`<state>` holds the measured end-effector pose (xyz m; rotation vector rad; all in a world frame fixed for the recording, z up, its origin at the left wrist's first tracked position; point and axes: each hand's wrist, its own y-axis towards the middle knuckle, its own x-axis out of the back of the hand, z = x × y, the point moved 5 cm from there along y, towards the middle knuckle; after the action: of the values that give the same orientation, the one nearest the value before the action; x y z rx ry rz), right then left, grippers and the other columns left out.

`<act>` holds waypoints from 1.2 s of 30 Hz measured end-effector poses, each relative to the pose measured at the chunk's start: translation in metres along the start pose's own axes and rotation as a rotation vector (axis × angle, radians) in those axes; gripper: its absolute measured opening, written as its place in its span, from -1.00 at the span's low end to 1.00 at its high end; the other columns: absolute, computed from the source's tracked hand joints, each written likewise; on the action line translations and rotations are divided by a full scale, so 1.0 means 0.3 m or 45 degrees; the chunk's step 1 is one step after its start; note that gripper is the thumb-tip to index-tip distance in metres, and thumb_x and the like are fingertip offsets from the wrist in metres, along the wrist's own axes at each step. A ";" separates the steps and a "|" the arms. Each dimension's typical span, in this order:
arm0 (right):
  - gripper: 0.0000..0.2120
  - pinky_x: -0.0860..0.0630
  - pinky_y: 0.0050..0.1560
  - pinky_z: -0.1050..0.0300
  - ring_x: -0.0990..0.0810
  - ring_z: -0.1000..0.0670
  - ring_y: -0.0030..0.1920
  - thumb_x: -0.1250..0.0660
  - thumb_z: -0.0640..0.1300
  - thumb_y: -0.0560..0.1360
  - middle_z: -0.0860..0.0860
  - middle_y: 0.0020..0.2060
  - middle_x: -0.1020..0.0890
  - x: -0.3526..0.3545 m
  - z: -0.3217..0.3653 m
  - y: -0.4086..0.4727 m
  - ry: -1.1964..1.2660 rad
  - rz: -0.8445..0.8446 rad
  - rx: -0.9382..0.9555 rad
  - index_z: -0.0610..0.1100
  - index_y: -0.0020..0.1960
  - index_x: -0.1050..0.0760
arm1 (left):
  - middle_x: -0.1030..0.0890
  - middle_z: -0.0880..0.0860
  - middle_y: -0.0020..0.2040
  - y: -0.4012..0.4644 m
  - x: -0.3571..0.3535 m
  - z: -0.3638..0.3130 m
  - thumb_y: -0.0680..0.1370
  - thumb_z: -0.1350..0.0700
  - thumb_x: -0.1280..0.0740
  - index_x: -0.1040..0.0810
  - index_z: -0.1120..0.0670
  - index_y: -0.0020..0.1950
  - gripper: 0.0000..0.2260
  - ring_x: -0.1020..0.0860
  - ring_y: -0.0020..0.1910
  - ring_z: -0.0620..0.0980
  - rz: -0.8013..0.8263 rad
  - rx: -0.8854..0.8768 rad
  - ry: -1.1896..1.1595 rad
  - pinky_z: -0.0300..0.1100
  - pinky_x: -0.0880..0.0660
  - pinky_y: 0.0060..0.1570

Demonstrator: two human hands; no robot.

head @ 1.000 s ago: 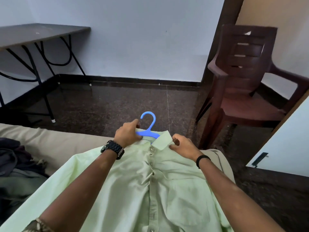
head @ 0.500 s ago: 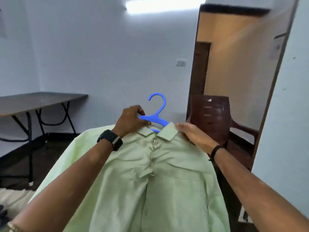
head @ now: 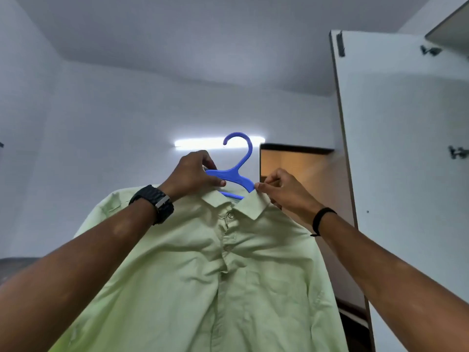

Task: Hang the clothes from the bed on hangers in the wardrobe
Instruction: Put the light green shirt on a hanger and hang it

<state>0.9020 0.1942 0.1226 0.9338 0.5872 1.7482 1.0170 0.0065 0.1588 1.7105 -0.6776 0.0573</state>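
Note:
A light green button-up shirt hangs on a blue plastic hanger, held up in front of me at head height. My left hand grips the hanger's left shoulder together with the collar. My right hand pinches the right collar edge at the hanger's other end. The hanger's hook points up and is free. The shirt's lower part runs out of the frame.
A white wardrobe door stands open at the right, with hinges on its inner face. An open doorway shows behind the shirt. A lit tube lamp is on the far wall.
I have lifted the shirt on its hanger off the bed and raised it high. My view has swung up and to the right, bringing the wardrobe door into sight.

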 end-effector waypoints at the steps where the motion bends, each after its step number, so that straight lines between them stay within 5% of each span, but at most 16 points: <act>1: -0.71 -0.37 -0.25 0.15 -0.42 0.05 -0.31 -0.43 0.09 0.43 0.02 -0.23 -0.50 0.025 0.049 0.022 -0.016 -0.003 0.003 -0.05 -0.02 -0.42 | -0.52 -0.07 -0.16 0.023 0.015 -0.034 0.32 0.12 -0.58 -0.51 0.17 -0.10 -0.69 -0.42 -0.23 -0.18 -0.025 -0.045 -0.014 -0.43 -0.31 -0.34; 4: -0.61 -0.28 -0.32 0.22 -0.39 0.12 -0.31 -0.38 0.24 0.43 0.09 -0.25 -0.47 0.066 0.160 0.058 -0.259 0.070 -0.012 0.00 0.10 -0.47 | -0.52 -0.06 -0.15 0.069 0.029 -0.111 0.34 0.12 -0.56 -0.46 0.11 -0.11 -0.69 -0.44 -0.23 -0.14 -0.091 -0.134 -0.056 -0.38 -0.29 -0.33; 9: -0.72 -0.22 -0.55 0.37 -0.27 0.14 -0.56 -0.46 0.04 0.43 0.09 -0.52 -0.31 0.135 0.245 0.063 -0.542 0.185 0.006 -0.18 -0.19 -0.54 | -0.50 -0.13 -0.15 0.119 0.047 -0.153 0.37 0.06 -0.54 -0.48 0.08 -0.10 -0.72 -0.42 -0.22 -0.22 -0.128 -0.180 0.009 -0.36 -0.28 -0.30; 15: -0.73 -0.36 -0.26 0.16 -0.52 -0.06 -0.23 -0.46 0.06 0.42 -0.04 -0.31 -0.54 0.194 0.325 0.084 -1.009 -0.275 0.322 -0.11 -0.26 -0.53 | -0.41 -0.03 -0.29 0.179 0.050 -0.176 0.48 -0.01 -0.44 -0.50 0.12 -0.12 -0.77 -0.33 -0.37 -0.10 0.238 0.042 -0.047 -0.35 -0.22 -0.45; 19: -0.75 -0.32 -0.37 0.31 -0.43 0.10 -0.33 -0.45 0.08 0.43 0.10 -0.42 -0.49 0.235 0.303 0.099 -0.734 -0.137 0.212 -0.09 -0.25 -0.57 | -0.44 0.06 -0.29 0.188 0.055 -0.154 0.49 0.06 -0.44 -0.51 0.11 -0.19 -0.82 -0.34 -0.33 -0.02 0.273 0.094 -0.158 -0.22 -0.23 -0.38; 23: -0.70 -0.43 -0.22 0.29 -0.51 0.08 -0.25 -0.40 -0.15 0.50 0.01 -0.18 -0.59 0.295 0.263 0.080 0.102 0.109 0.053 -0.10 0.21 -0.50 | -0.53 0.03 -0.17 0.191 0.038 -0.132 0.48 0.07 -0.44 -0.61 0.15 -0.14 -0.86 -0.42 -0.23 -0.08 -0.060 -0.006 -0.161 -0.25 -0.28 -0.31; 28: -0.79 -0.57 -0.08 0.21 -0.58 0.04 -0.24 -0.34 -0.27 0.53 -0.08 -0.23 -0.60 0.340 0.256 0.080 0.115 -0.244 0.252 -0.35 0.12 -0.55 | -0.53 0.04 -0.17 0.210 -0.007 -0.149 0.48 0.11 -0.45 -0.61 0.18 -0.11 -0.86 -0.44 -0.19 -0.06 -0.139 0.004 -0.319 -0.28 -0.30 -0.30; 30: -0.82 -0.57 -0.06 0.21 -0.60 0.01 -0.22 -0.24 -0.30 0.58 -0.08 -0.22 -0.59 0.348 0.258 0.075 0.259 -0.119 0.215 -0.34 0.11 -0.55 | -0.53 0.05 -0.12 0.213 -0.020 -0.168 0.49 0.13 -0.44 -0.59 0.18 -0.10 -0.88 -0.45 -0.13 -0.03 -0.169 -0.020 -0.352 -0.26 -0.32 -0.24; 31: -0.81 -0.55 0.02 0.18 -0.61 0.00 -0.13 -0.23 -0.30 0.58 -0.06 -0.14 -0.59 0.361 0.255 0.073 0.221 -0.041 0.189 -0.27 0.14 -0.54 | -0.53 0.05 -0.11 0.215 -0.025 -0.175 0.50 0.14 -0.43 -0.59 0.18 -0.08 -0.88 -0.45 -0.11 -0.02 -0.190 -0.039 -0.356 -0.23 -0.33 -0.21; 33: -0.75 -0.46 0.20 0.11 -0.55 0.01 0.08 -0.30 -0.18 0.56 0.01 0.04 -0.55 0.408 0.246 0.073 -0.400 0.028 0.167 -0.11 0.24 -0.51 | -0.54 0.05 -0.08 0.215 -0.029 -0.188 0.51 0.16 -0.41 -0.59 0.20 -0.04 -0.88 -0.45 -0.08 -0.02 -0.243 -0.087 -0.341 -0.20 -0.34 -0.14; 36: -0.75 -0.40 -0.11 0.11 -0.47 0.02 -0.18 -0.32 0.08 0.53 0.02 -0.21 -0.51 0.452 0.171 0.052 -1.222 0.190 0.018 -0.11 -0.11 -0.55 | -0.53 0.01 -0.11 0.210 -0.050 -0.213 0.52 0.16 -0.40 -0.59 0.22 0.00 -0.86 -0.41 -0.21 -0.13 -0.279 -0.194 -0.366 -0.33 -0.30 -0.23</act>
<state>0.9112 0.3131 0.2067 1.6838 -0.1040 1.2001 0.9956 0.0647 0.2255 1.6499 -0.6808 -0.3910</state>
